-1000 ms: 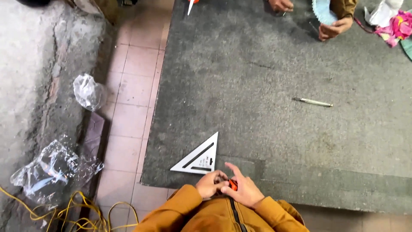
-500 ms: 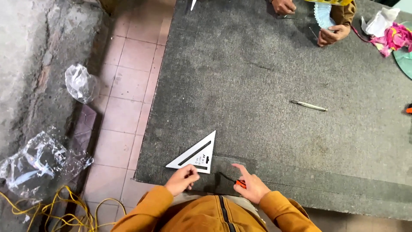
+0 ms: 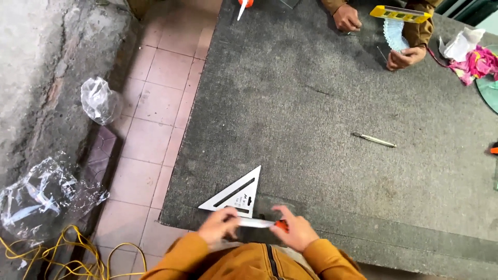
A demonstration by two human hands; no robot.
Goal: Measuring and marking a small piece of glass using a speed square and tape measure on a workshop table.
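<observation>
Head view only.
Surface: dark grey felt-like mat (image 3: 332,103) laid over a pink tiled floor (image 3: 155,103).
Left hand (image 3: 218,228): seen at the near mat edge, fingers closed on the pale end of a slim tool (image 3: 257,223).
Right hand (image 3: 293,233): closed on the tool's other end, where an orange part shows between the fingers.
Tool: held level between both hands, just below the set square; motion-blurred, so its kind cannot be told.
Set square (image 3: 236,194): white triangular, lying flat on the mat, its lower edge partly covered by the left hand.
Pen-like rod (image 3: 374,139): lying alone mid-mat, well apart from the hands.
Other person's hands (image 3: 347,18): seen at the far edge, near a yellow level (image 3: 399,13) and a pale blue fan-shaped piece (image 3: 395,33); arms cut off by the frame.
Far right: pink cloth (image 3: 474,62), partly cropped.
Left side: clear plastic bags (image 3: 98,98) and yellow cable (image 3: 67,249) by a rough concrete wall (image 3: 36,67).
Orange item (image 3: 494,150): cropped at the right edge, unidentifiable.
</observation>
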